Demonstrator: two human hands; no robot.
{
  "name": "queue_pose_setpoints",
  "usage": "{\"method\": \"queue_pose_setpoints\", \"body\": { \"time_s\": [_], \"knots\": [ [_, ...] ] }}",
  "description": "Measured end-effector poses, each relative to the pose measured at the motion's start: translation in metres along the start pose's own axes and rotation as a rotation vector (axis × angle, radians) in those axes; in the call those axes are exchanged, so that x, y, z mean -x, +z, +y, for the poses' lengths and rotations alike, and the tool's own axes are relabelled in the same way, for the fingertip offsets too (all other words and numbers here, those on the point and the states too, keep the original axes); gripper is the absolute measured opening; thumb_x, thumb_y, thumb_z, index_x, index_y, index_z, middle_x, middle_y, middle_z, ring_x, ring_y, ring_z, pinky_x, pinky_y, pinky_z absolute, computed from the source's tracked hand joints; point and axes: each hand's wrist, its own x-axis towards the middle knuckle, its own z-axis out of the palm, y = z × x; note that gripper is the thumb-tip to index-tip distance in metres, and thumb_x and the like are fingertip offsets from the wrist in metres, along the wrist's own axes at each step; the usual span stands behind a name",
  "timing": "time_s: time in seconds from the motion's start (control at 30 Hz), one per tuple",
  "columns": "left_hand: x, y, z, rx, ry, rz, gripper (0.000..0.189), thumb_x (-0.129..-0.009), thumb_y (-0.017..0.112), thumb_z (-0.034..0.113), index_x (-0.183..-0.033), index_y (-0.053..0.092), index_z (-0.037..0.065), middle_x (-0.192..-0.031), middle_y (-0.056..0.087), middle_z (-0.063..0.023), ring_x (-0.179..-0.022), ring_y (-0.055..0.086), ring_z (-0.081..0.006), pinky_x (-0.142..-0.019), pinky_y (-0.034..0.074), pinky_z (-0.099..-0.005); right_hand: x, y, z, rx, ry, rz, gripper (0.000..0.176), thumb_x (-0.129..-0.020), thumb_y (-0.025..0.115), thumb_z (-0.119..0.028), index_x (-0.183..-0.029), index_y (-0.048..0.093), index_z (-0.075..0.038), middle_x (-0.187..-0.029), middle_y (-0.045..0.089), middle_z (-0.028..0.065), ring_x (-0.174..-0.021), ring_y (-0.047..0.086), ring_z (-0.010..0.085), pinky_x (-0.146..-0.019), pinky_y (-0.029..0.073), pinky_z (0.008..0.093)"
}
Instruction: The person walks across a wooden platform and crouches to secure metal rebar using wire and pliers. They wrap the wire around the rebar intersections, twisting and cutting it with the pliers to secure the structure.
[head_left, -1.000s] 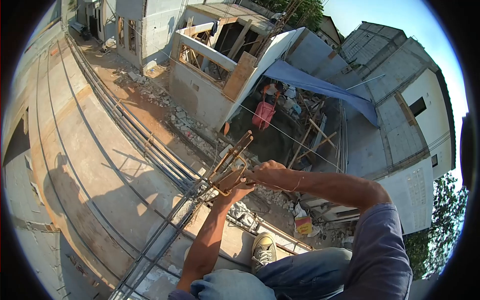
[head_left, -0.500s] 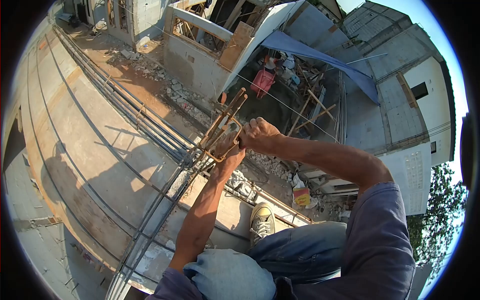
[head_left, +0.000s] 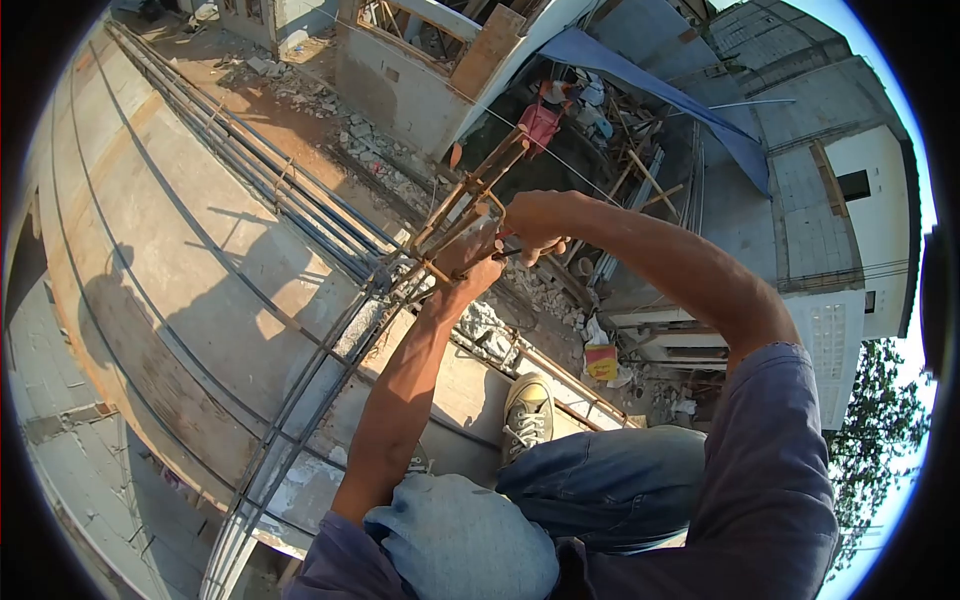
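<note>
A rusty rebar cage, made of upright bars with bent stirrups around them, rises in front of me. My left hand is closed at the cage, on its near side, with its fingers partly hidden behind the bars. Just to the right, my right hand is wrapped around a small hand tool with a red part, held against the cage. Its kind is mostly hidden by the fingers.
Long steel bars run across the formwork boards at left. My shoe rests on the concrete ledge beside the cage. Below lie rubble, a red wheelbarrow and a yellow-red bag. A blue tarp hangs beyond.
My right hand has turned and shifted up and to the right, the tool's red part showing more. My left hand has shifted slightly upward. The whole view has tilted a little.
</note>
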Motion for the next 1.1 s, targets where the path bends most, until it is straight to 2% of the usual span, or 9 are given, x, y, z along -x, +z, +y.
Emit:
{"method": "queue_pose_setpoints", "body": {
  "time_s": [0.1, 0.2, 0.4, 0.47, 0.53, 0.63, 0.77, 0.83, 1.1],
  "knots": [
    [0.001, -0.002, -0.005, -0.141, 0.107, -0.004, 0.034, -0.073, 0.077, 0.017, -0.099, 0.058, 0.005, -0.083, 0.065, -0.0149, -0.076, 0.066, -0.0304, -0.065, 0.052, -0.0392, 0.0, 0.041, 0.016, 1.067, -0.382, 1.212, 0.029, -0.083, 0.064, -0.019, -0.109, 0.056, -0.012, -0.095, 0.06, 0.0005, -0.096, 0.058, 0.0155, -0.087, 0.048, 0.0344],
    [0.002, -0.028, 0.013, -0.023, 0.295, 0.167, 0.023, -0.074, 0.074, 0.022, -0.088, 0.06, 0.008, -0.064, 0.058, -0.0068, -0.055, 0.058, -0.0235, -0.051, 0.047, -0.0372, -0.013, 0.056, 0.045, 1.061, -0.458, 1.334, 0.025, -0.084, 0.06, -0.017, -0.109, 0.056, -0.012, -0.09, 0.059, 0.0006, -0.092, 0.059, 0.0159, -0.079, 0.052, 0.0329],
    [0.01, -0.025, 0.018, 0.093, 0.203, 0.12, 0.037, -0.074, 0.075, 0.024, -0.103, 0.06, 0.006, -0.085, 0.065, -0.0114, -0.075, 0.064, -0.028, -0.066, 0.052, -0.0374, -0.006, 0.042, 0.031, 0.641, -0.417, 1.061, 0.037, -0.079, 0.06, -0.007, -0.115, 0.057, -0.015, -0.095, 0.063, 0.0056, -0.089, 0.066, 0.0271, -0.068, 0.056, 0.0387],
    [0.015, -0.019, 0.021, -0.185, 0.334, 0.45, 0.04, -0.075, 0.075, 0.025, -0.106, 0.059, 0.006, -0.085, 0.065, -0.0133, -0.077, 0.065, -0.0286, -0.067, 0.052, -0.0383, 0.009, 0.027, 0.013, 0.479, -0.191, 0.633, 0.035, -0.08, 0.057, -0.01, -0.115, 0.058, -0.009, -0.098, 0.066, 0.0111, -0.087, 0.067, 0.0293, -0.068, 0.057, 0.0396],
    [0.017, -0.011, 0.025, -0.069, 0.208, 0.26, 0.042, -0.076, 0.074, 0.022, -0.11, 0.059, 0.003, -0.102, 0.066, -0.0154, -0.091, 0.065, -0.0288, -0.074, 0.053, -0.04, -0.006, 0.001, 0.016, 0.494, -0.16, 0.359, 0.032, -0.081, 0.056, -0.015, -0.11, 0.06, -0.002, -0.094, 0.067, 0.0158, -0.08, 0.068, 0.0302, -0.069, 0.057, 0.0415],
    [-0.004, -0.029, 0.025, 0.049, -0.014, -0.081, 0.031, -0.075, 0.073, 0.025, -0.097, 0.067, 0.004, -0.082, 0.068, -0.0163, -0.069, 0.065, -0.0308, -0.063, 0.052, -0.0391, -0.004, -0.013, 0.013, -0.161, 0.006, -0.074, 0.028, -0.084, 0.056, -0.021, -0.104, 0.06, -0.002, -0.09, 0.067, 0.0178, -0.071, 0.068, 0.0311, -0.062, 0.055, 0.0458],
    [-0.005, -0.035, 0.019, -0.108, 0.01, -0.139, 0.036, -0.072, 0.071, 0.04, -0.094, 0.065, 0.012, -0.072, 0.064, -0.0159, -0.065, 0.064, -0.031, -0.059, 0.05, -0.0388, 0.022, 0.027, -0.008, 0.591, -0.162, 0.29, 0.023, -0.085, 0.059, -0.02, -0.104, 0.058, -0.005, -0.092, 0.066, 0.0161, -0.081, 0.068, 0.0277, -0.062, 0.054, 0.0396],
    [-0.007, -0.027, 0.015, -0.036, 0.146, -0.053, 0.037, -0.073, 0.07, 0.036, -0.098, 0.06, 0.01, -0.067, 0.061, -0.0133, -0.062, 0.063, -0.031, -0.057, 0.05, -0.0392, 0.0, 0.068, 0.013, 0.884, -0.332, 1.172, 0.02, -0.087, 0.061, -0.019, -0.103, 0.059, -0.008, -0.096, 0.064, 0.0126, -0.094, 0.065, 0.0237, -0.069, 0.053, 0.0341],
    [0.014, -0.007, 0.023, -0.249, 0.235, 0.444, 0.034, -0.071, 0.073, 0.022, -0.096, 0.055, 0.008, -0.077, 0.059, -0.0078, -0.072, 0.063, -0.0249, -0.065, 0.053, -0.0383, 0.03, 0.011, 0.01, 0.542, -0.457, 0.583, 0.035, -0.093, 0.055, -0.029, -0.122, 0.06, -0.011, -0.095, 0.066, 0.0092, -0.095, 0.065, 0.0233, -0.076, 0.052, 0.0361]
  ]
}}
